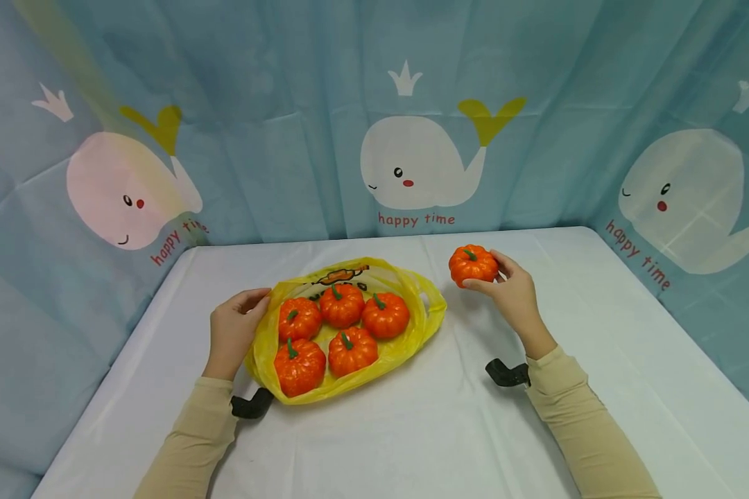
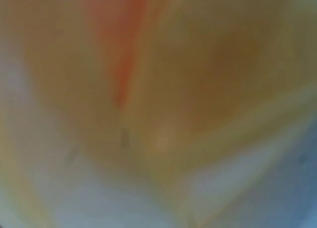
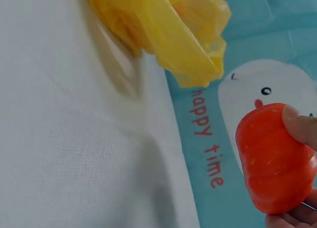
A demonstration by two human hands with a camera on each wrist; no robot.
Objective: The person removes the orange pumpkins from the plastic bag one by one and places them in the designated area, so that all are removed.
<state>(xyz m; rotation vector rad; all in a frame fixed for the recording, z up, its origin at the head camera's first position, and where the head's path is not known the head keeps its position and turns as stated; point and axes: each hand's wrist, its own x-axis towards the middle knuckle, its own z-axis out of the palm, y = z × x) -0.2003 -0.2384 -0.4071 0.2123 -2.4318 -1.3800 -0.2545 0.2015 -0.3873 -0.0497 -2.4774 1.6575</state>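
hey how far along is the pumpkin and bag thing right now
Five pumpkins lie in the open yellow bag, so most look placed. The right hand holds a sixth pumpkin above the table, beside the bag; the left hand grips the bag's edge. That sixth one is outside the bag.

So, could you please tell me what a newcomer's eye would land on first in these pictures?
Probably the five small orange toy pumpkins lying in the open yellow plastic bag in the middle of the white-covered table. The left hand holds the bag's edge, and to the right of the bag the right hand grips a sixth orange pumpkin. Behind hangs a blue whale-print curtain.
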